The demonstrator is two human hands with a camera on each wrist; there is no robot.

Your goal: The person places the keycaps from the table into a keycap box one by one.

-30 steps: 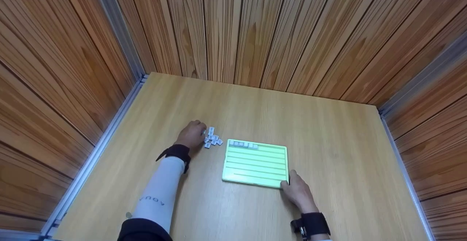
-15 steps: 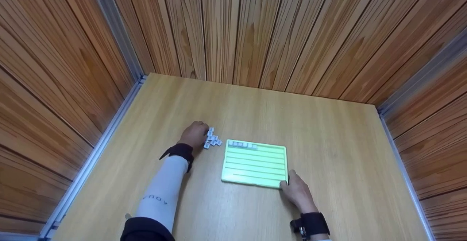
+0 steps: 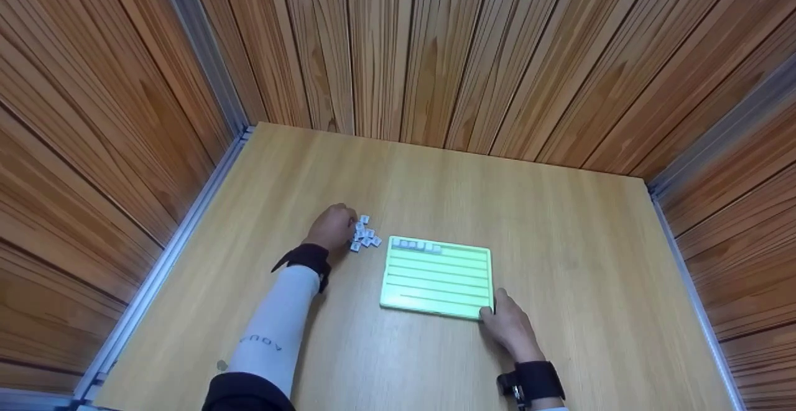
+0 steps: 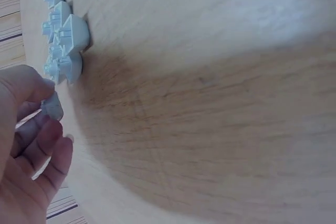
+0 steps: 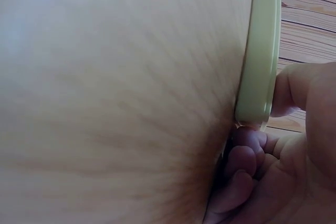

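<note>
My left hand [image 3: 331, 227] is at the left side of a small pile of white keycaps [image 3: 367, 233]. In the left wrist view its thumb and fingers pinch one pale keycap [image 4: 53, 106], just beside the keycap pile [image 4: 72, 36], whose pieces show their hollow, stemmed undersides. To the right lies a light green ridged tray [image 3: 435, 281] with several keycaps [image 3: 418, 246] in a row along its top groove, from the left end. My right hand [image 3: 511, 325] grips the tray's near right corner, thumb on top; in the right wrist view its other fingers curl against the tray's edge [image 5: 258, 51].
Everything lies on a wooden table [image 3: 559, 243] enclosed by wood-plank walls [image 3: 423, 56] at the back and both sides. Metal rails [image 3: 168, 237] run along the table's side edges. A small greyish spot [image 3: 221, 365] shows beside the left sleeve.
The left hand has moved slightly right to the pile, and a keycap is now pinched in its fingers. Keycaps at the pile's top have shifted apart. The right hand and tray stay put.
</note>
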